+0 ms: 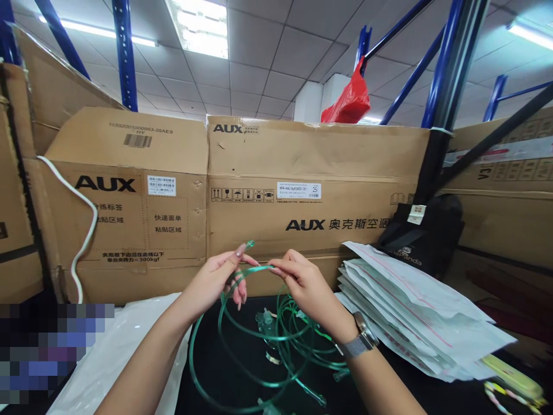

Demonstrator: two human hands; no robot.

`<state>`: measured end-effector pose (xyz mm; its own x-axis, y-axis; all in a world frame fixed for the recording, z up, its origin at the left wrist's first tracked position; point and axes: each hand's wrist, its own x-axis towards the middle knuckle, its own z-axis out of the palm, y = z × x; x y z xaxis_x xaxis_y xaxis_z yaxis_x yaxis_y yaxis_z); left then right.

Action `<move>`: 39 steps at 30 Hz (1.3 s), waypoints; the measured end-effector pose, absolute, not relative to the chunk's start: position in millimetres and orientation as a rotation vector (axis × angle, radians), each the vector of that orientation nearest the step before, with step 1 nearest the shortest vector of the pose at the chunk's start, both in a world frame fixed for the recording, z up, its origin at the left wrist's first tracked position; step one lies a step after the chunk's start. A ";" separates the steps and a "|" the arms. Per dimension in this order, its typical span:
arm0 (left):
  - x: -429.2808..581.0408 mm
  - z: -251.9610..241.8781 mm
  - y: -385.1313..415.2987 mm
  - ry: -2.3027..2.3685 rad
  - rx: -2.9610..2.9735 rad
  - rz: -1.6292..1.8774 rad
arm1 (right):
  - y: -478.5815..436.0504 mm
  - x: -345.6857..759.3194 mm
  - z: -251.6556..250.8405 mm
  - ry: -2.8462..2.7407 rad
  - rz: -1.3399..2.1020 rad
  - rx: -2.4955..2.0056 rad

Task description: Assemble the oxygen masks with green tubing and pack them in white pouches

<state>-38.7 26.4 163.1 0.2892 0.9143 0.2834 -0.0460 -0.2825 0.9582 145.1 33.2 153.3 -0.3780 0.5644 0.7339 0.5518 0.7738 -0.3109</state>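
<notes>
Green transparent tubing (194, 369) hangs in wide loops from my hands above a black table surface. My left hand (222, 279) pinches the tubing close to one end, whose connector (249, 244) sticks up past the thumb. A short way to the right, my right hand (298, 276) grips the same tube between thumb and fingertips. Below them lies more coiled green tubing (298, 323), with a green plastic piece (268, 323) beside it. Another tube end with a connector (318, 399) rests nearer to me. A watch is on my right wrist.
Large cardboard boxes (259, 155) wall off the back. At right lies a stack of white plastic mailing bags (415, 311), with a black bag (427, 236) behind and a yellow case (514, 377) in front. A white plastic bag (129, 328) lies at left. A white cable (93, 225) hangs down the left box.
</notes>
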 end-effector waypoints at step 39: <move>-64.8 170.7 36.0 0.396 0.838 1.553 | 30.4 154.9 169.9 -1.379 1.503 -0.322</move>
